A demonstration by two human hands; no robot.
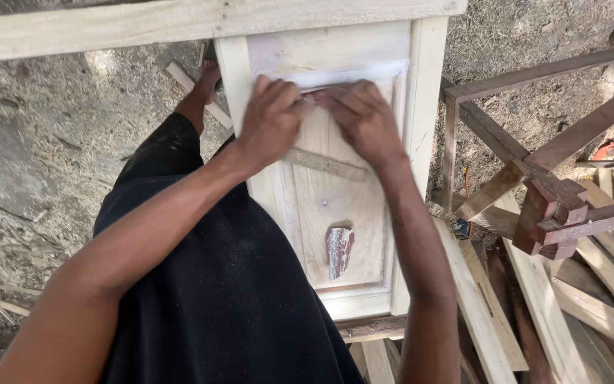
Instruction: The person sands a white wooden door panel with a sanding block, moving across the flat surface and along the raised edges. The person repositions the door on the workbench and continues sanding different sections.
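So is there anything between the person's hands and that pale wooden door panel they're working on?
Nothing visible. The left hand and the right hand both press directly on the upper moulding of the pale door panel. A folded scrap lies lower on the panel, away from both hands.

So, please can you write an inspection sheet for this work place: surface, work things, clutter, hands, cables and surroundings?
Surface: pale wooden door panel, whitish filler along the upper groove of its recessed field.
Work things: thin wooden strip lying slantwise across the field; reddish-brown worn piece lower on the field, kind unclear.
Clutter: stacked planks and a dark wooden frame to the right.
Hands: left hand and right hand both pressed at the upper groove, fingertips meeting; anything held is hidden.
Cables: thin orange line beside the panel, possibly a cord, too small to tell.
Surroundings: dirt ground with wood shavings; a light beam across the top.
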